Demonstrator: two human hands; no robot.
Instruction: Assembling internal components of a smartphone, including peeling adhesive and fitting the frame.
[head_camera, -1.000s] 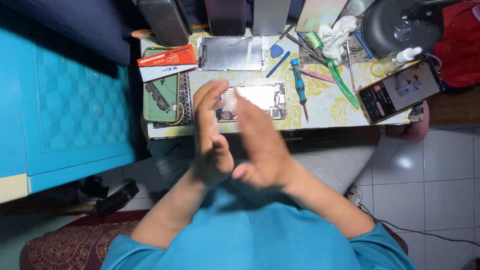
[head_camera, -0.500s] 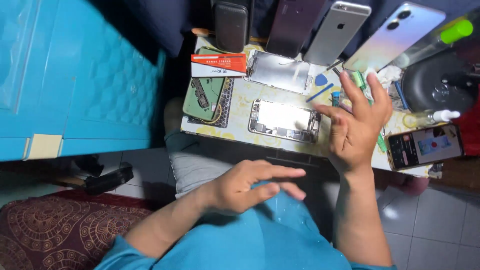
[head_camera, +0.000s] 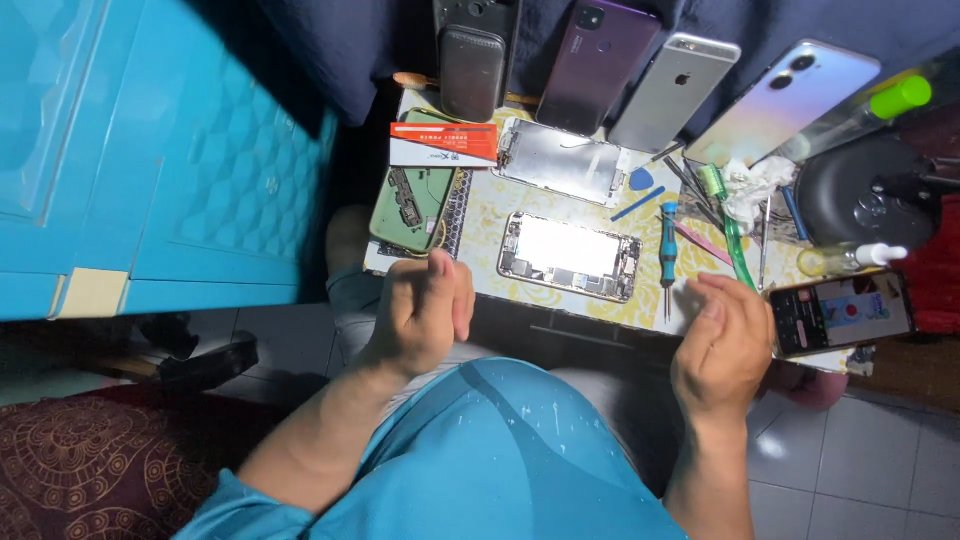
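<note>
Since half a second ago my right hand has drawn back from over the tools to the near edge of the small work table, and my left hand has lifted from my lap to the table's near left edge. From the head view, both hands are empty: the left is loosely curled, thumb up, just in front of the green phone back with its board exposed; the right is cupped half-open, palm turned inward, beside the lit phone at the table's right corner. Between my hands, untouched, lies the opened phone, its back off and its insides catching the light. Behind it rests the detached silver plate, and to its right the blue screwdriver, the green-handled tool and a blue pick. A red and white box lies across the top of the green back, and several whole phones lean along the far side. I judge the opening work done, with the phone stripped and the parts laid out, and whatever goes inside and the closing up not yet done.
</note>
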